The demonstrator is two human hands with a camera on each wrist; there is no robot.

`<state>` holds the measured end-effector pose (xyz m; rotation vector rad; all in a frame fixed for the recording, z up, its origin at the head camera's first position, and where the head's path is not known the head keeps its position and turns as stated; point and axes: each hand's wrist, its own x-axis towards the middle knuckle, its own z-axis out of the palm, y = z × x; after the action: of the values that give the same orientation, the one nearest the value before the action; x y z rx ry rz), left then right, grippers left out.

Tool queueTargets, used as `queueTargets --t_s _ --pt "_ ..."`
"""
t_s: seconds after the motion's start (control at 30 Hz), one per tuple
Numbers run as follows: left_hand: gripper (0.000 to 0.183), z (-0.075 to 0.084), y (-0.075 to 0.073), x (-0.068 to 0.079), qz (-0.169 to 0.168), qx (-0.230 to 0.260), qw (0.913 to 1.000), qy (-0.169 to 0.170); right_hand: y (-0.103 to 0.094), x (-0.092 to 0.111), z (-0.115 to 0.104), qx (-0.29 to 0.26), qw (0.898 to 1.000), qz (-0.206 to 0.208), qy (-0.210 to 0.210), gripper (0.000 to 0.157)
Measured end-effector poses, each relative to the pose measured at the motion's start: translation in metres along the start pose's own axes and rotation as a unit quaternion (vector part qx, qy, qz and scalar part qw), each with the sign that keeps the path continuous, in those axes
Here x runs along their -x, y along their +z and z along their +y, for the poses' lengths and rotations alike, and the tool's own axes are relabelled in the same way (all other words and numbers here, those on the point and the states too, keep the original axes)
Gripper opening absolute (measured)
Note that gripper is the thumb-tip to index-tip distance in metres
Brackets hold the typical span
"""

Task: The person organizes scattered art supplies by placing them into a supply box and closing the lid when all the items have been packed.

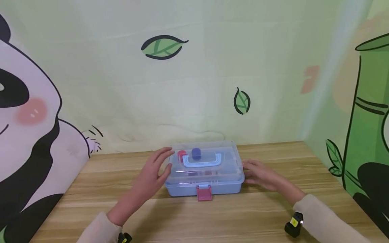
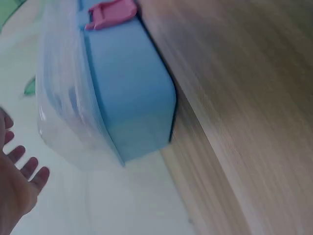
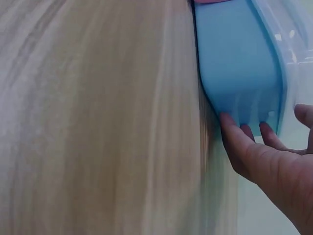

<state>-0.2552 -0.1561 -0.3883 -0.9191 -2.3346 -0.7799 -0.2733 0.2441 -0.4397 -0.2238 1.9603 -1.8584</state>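
A light-blue plastic box (image 1: 179, 189) with a clear lid (image 1: 194, 177) and a blue carry handle (image 1: 202, 164) stands on the wooden table. On its front side a pink latch (image 1: 204, 193) hangs outward. Through the lid show a red item (image 1: 181, 154) and a round blue item (image 1: 196, 153), their kinds unclear. My left hand (image 1: 152, 173) hovers by the box's left edge with fingers spread; the left wrist view shows a gap between its fingers (image 2: 30, 169) and the box. At the right side, my right hand (image 3: 279, 166) rests its fingertips against the blue wall, thumb apart.
The wooden table (image 1: 261, 216) extends in front of the box and to both sides. Behind it hangs a pale green backdrop (image 1: 200, 74) with leaf drawings. A painted panda is at the left, green bamboo at the right.
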Motion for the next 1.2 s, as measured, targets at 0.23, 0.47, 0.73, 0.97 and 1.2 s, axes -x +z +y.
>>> queueTargets --t_s 0.23,0.47,0.73,0.97,1.2 --pt "0.061 0.023 0.017 0.004 -0.036 -0.189 0.9592 0.207 -0.006 -0.001 0.005 -0.032 0.999 -0.014 0.011 0.058" --pt "0.074 0.028 0.031 0.011 -0.063 -0.250 0.9331 0.250 -0.002 -0.003 0.004 -0.041 0.999 -0.006 0.008 0.060" --pt "0.060 0.029 0.056 0.018 -0.092 -0.306 0.8849 0.339 0.004 -0.002 0.007 -0.053 0.998 0.019 0.010 0.060" --pt "0.037 0.040 0.076 0.022 -0.163 -0.331 0.8185 0.441 0.009 -0.002 0.007 -0.068 0.997 0.035 0.012 0.055" --pt "0.040 0.056 0.088 0.024 -0.288 -0.341 0.8279 0.340 0.009 -0.002 0.002 -0.078 0.996 0.040 0.017 0.052"
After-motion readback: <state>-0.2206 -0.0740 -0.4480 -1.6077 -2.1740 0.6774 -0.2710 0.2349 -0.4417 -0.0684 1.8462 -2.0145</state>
